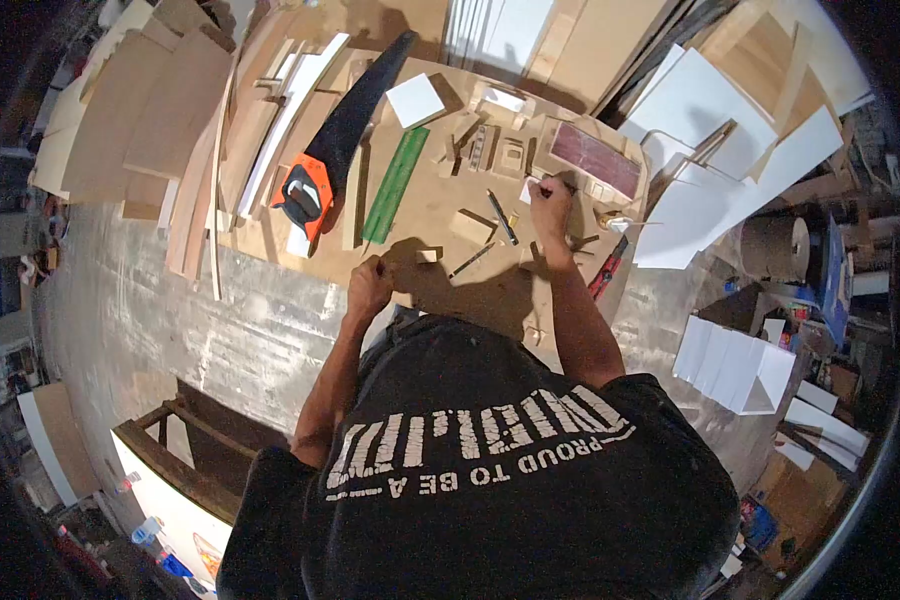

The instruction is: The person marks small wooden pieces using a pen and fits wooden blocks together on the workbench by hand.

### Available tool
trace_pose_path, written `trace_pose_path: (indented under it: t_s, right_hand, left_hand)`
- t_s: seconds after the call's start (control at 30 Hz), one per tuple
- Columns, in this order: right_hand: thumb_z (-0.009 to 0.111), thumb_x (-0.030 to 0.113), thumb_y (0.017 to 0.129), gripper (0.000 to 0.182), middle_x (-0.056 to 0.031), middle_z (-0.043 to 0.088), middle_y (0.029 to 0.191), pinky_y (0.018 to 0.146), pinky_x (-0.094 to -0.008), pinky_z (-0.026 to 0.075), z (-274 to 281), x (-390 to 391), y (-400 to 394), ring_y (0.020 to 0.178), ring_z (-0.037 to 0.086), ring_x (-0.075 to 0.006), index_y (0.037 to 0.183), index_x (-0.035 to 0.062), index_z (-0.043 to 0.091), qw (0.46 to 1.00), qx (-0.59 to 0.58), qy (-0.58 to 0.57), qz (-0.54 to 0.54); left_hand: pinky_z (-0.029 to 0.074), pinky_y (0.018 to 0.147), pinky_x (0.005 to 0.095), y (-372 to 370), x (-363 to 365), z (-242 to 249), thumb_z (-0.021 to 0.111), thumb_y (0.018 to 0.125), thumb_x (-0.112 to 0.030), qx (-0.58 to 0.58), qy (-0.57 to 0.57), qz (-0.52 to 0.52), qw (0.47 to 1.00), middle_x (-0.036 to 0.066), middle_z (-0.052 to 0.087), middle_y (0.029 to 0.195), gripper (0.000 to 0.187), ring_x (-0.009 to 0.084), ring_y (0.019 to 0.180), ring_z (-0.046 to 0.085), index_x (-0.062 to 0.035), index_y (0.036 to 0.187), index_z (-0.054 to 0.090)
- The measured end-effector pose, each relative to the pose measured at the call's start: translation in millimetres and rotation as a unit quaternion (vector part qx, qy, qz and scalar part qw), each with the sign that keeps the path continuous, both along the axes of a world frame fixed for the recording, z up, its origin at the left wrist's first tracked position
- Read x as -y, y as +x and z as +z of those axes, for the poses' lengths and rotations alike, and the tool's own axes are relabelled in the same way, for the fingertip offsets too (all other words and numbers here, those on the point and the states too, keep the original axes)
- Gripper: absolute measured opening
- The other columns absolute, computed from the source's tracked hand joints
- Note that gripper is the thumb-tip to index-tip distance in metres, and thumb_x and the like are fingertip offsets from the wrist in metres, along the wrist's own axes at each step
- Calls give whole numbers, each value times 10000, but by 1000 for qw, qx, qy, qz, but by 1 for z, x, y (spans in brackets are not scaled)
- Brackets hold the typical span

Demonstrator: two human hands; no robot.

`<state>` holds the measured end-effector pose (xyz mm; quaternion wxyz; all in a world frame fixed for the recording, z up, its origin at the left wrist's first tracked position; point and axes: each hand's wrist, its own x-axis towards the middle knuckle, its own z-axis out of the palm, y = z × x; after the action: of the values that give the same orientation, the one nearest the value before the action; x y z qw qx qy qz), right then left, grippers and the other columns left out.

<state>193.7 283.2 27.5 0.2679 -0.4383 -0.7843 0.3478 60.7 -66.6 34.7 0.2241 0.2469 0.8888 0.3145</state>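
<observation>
My left hand [371,285] is closed at the near edge of the wooden work board [440,285]; what its fingers pinch, if anything, is too small to make out. Just right of it lies a small wood block [429,255]. Farther right, my right hand [551,208] is closed over the board, with a small white piece [527,190] at its fingertips. Between the hands are a black pen [501,217], a pencil [471,261] and a wooden block [472,226]. Beyond my right hand sits a wooden piece with a dark red panel [596,160].
An orange-handled handsaw [308,195] and a green ruler [396,185] lie left on the board. A red cutter knife [607,268] rests by my right forearm. Wood strips [232,150] fill the left side, white sheets [700,205] the right. Small wooden parts [511,156] stand at the back.
</observation>
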Motion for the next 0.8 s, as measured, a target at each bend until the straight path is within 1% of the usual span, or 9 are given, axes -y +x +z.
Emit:
trace_pose_path:
  t_s: [0.1, 0.17, 0.2, 0.27, 0.33, 0.4, 0.57, 0.7, 0.8]
  right_hand:
    - [690, 105, 858, 136, -152, 678, 813, 731, -373, 507, -34, 18, 31, 754, 655, -271, 885, -24, 661, 997, -11, 44, 61]
    - [678, 106, 858, 141, -156, 676, 822, 731, -370, 505, -26, 49, 53, 758, 656, -274, 903, -23, 648, 995, -3, -4, 95]
    - [654, 123, 881, 144, -160, 670, 814, 726, -370, 505, -28, 63, 67, 753, 654, -277, 914, -16, 641, 988, -19, 75, 133]
    - [614, 165, 931, 175, -163, 642, 776, 710, -372, 502, -37, 80, 92, 724, 637, -282, 924, -10, 619, 969, 51, 97, 223]
    - [595, 206, 965, 223, -155, 611, 734, 692, -378, 496, -23, 104, 111, 690, 618, -282, 914, -11, 604, 962, 127, -33, 238]
    - [591, 239, 981, 265, -141, 593, 711, 675, -387, 491, 31, 139, 110, 670, 610, -279, 898, -12, 602, 965, 108, -174, 164]
    - [642, 246, 949, 269, -123, 597, 710, 642, -400, 480, -21, 123, 134, 668, 620, -252, 884, -12, 608, 973, 84, -180, 119]
    - [672, 205, 900, 217, -146, 634, 781, 698, -404, 497, -27, 90, 101, 734, 640, -291, 919, -7, 630, 992, 23, -83, 89]
    - [693, 168, 861, 200, -173, 665, 845, 758, -407, 515, -29, 60, 61, 798, 656, -337, 955, -3, 650, 997, -22, 23, 74]
  left_hand:
    - [520, 680, 462, 5, -7, -4, 697, 853, -213, 4, 87, -9, 996, 212, 672, 780, 224, 407, 753, 664, -1, 921, 671]
    - [520, 732, 465, 10, -15, -2, 707, 843, -218, 8, 74, -19, 997, 209, 669, 868, 254, 401, 820, 655, -16, 991, 662]
    - [520, 759, 466, 11, -20, 0, 712, 838, -220, 9, 68, -24, 997, 207, 668, 911, 276, 398, 854, 651, -24, 1026, 658]
    - [514, 823, 467, 14, -30, -15, 727, 816, -219, -21, 86, -73, 993, 200, 638, 1026, 346, 394, 959, 620, -39, 1097, 635]
    - [507, 873, 469, 21, -38, -17, 737, 797, -217, -61, 90, -113, 988, 191, 606, 1115, 401, 394, 1043, 586, -51, 1142, 619]
    - [501, 906, 472, 29, -47, -2, 744, 781, -215, -111, 78, -141, 981, 182, 570, 1179, 432, 396, 1107, 549, -59, 1162, 611]
    - [502, 913, 477, 24, -51, -12, 708, 792, -181, -137, 18, -168, 976, 185, 573, 1169, 427, 400, 1100, 550, -79, 1193, 606]
    - [496, 921, 483, 14, -48, -29, 670, 802, -150, -114, 31, -162, 980, 200, 574, 1156, 395, 419, 1085, 555, -64, 1183, 607]
    - [498, 911, 485, 15, -47, 7, 654, 813, -124, -97, 69, -149, 982, 201, 576, 1146, 344, 439, 1073, 560, -34, 1143, 621]
